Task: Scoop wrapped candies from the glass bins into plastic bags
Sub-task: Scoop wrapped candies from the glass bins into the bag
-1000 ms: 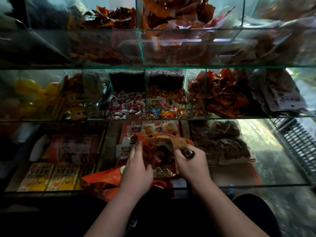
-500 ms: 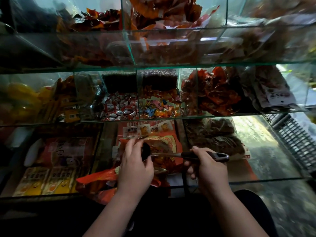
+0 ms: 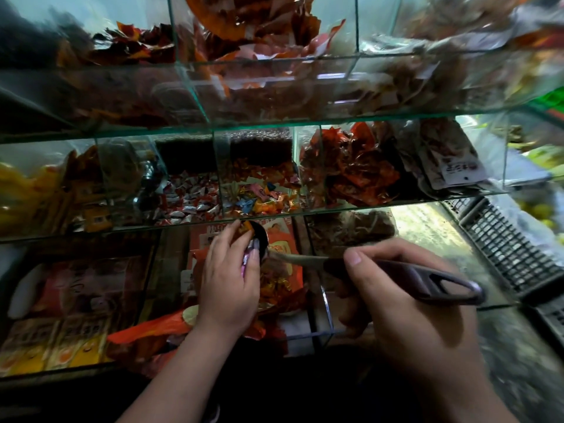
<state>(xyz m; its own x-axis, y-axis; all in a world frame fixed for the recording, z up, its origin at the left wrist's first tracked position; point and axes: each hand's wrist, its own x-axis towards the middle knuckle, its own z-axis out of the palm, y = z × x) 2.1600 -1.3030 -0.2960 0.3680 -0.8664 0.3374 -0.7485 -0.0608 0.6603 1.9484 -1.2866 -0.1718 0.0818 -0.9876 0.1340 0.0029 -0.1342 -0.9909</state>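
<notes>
My right hand (image 3: 406, 303) grips the dark handle of a long scoop (image 3: 406, 277); its metal neck runs left to a black bowl (image 3: 261, 241). My left hand (image 3: 230, 279) is at the bowl, its fingers curled round a few wrapped candies (image 3: 248, 254) there. Under my left hand lies a plastic bag (image 3: 280, 285) with gold-wrapped candies, in the bottom glass bin. On the shelf above, one glass bin holds red-and-white candies (image 3: 189, 203) and another holds mixed coloured candies (image 3: 259, 199).
Glass shelves stack in three tiers; the middle shelf edge (image 3: 366, 207) runs just above my hands. Red snack packets (image 3: 351, 169) fill bins to the right, yellow boxes (image 3: 55, 352) lie at lower left. A black plastic crate (image 3: 506, 248) stands at right.
The scoop came out of the bag and now lies level, its handle pulled toward the right and nearer the camera. My left hand moved up to the scoop's bowl.
</notes>
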